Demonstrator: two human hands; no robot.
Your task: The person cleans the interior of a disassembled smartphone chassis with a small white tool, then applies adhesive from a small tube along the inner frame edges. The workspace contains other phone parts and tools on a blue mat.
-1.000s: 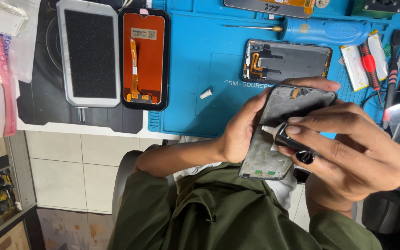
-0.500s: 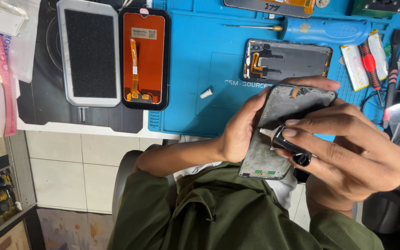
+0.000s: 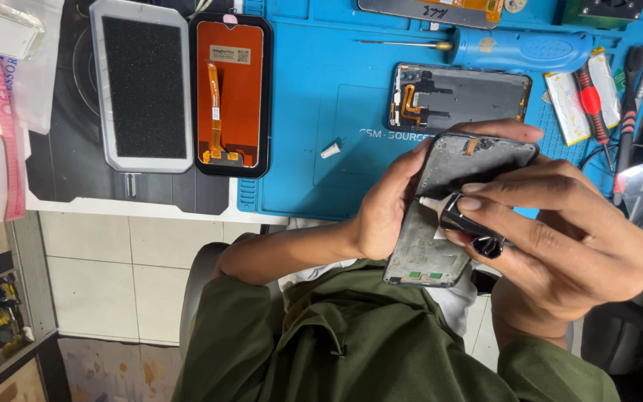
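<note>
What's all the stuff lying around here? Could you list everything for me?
Phone frame: one, dark grey, held in both hands.
Glue tube: one, black with a white nozzle, against the frame.
Work mat: one, blue, on the bench.
Screen panel: one, orange back, left of the mat.
Foam-lined tray: one, grey, beside the panel.
Phone body: one, dark, on the mat.
Screwdriver: one, blue handle, top of mat.
White cap: one, on the mat.
Left hand: grips the frame.
Right hand: fingers pinch the tube.

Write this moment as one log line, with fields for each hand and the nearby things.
left hand: holds phone frame | right hand: presses black glue tube, white nozzle on frame edge | blue mat: second frame, screwdriver, white cap
</note>
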